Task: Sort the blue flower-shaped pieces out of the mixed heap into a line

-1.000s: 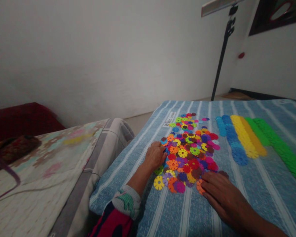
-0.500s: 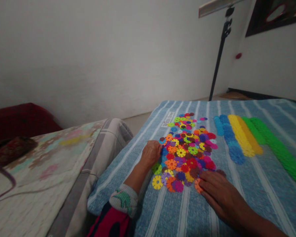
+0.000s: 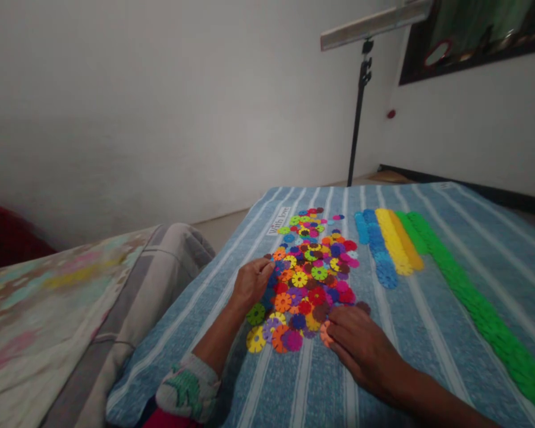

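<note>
A loose heap of many-coloured plastic notched discs, shaped like flowers, lies on the blue striped cloth. My left hand is at the heap's left edge, its fingers curled together beside blue and orange discs. Whatever may be between those fingertips is hidden. Over the heap's lower right edge rests my right hand, fingers stretched out and low over the cloth. An orange disc shows partly beside its fingertips, and a brown disc peeks out behind its knuckles.
To the right lie overlapping disc rows: blue, yellow, and a long green row. A bed-like surface with a floral cover stands left. Behind the striped cloth rises a black stand before white walls.
The view has swung to the right, so everything sits further left. My left hand has shifted slightly along the heap's left edge; my right hand stays at its lower right.
</note>
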`<state>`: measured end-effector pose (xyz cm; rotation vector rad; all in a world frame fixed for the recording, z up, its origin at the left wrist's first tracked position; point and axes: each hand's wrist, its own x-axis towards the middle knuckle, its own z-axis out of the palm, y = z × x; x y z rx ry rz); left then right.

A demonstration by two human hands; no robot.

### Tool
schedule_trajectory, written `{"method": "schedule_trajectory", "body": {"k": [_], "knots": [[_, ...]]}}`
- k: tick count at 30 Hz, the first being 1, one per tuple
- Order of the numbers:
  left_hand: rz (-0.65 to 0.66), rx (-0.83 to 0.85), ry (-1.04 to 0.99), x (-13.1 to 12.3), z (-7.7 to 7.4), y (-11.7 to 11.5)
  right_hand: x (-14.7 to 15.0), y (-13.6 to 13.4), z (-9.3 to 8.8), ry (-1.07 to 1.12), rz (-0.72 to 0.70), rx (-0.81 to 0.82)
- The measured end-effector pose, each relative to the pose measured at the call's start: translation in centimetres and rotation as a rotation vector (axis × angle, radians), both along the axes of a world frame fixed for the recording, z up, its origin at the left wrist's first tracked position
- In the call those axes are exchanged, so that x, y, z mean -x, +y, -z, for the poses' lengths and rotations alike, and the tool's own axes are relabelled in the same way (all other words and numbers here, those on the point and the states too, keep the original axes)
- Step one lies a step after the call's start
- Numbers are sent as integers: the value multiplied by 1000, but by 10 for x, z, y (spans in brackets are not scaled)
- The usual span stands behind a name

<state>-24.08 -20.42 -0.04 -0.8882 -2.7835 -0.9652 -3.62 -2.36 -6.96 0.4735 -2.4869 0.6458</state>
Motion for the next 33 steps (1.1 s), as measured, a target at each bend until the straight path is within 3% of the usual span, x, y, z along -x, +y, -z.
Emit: {"method": "schedule_trajectory", "body": {"k": [4,7,13,17,25,30,33], "knots": [[132,5,-4,-16,-6,30,4,-2,0,-16,16,5],[282,33,-29,-28,-7,66,6,-3,0,-21,21,15],[527,126,12,-51,2,151,7,-3,0,-49,46,38],[586,206,21,-61,8,187,7,-2,2,-87,70,22],[634,301,91,-64,19,217,6,-1,5,-188,88,-4],[668,326,152,-65,17,217,6,-2,5,-162,97,-14],[615,318,162,-67,14,212,6,-2,4,-126,97,-21]]}}
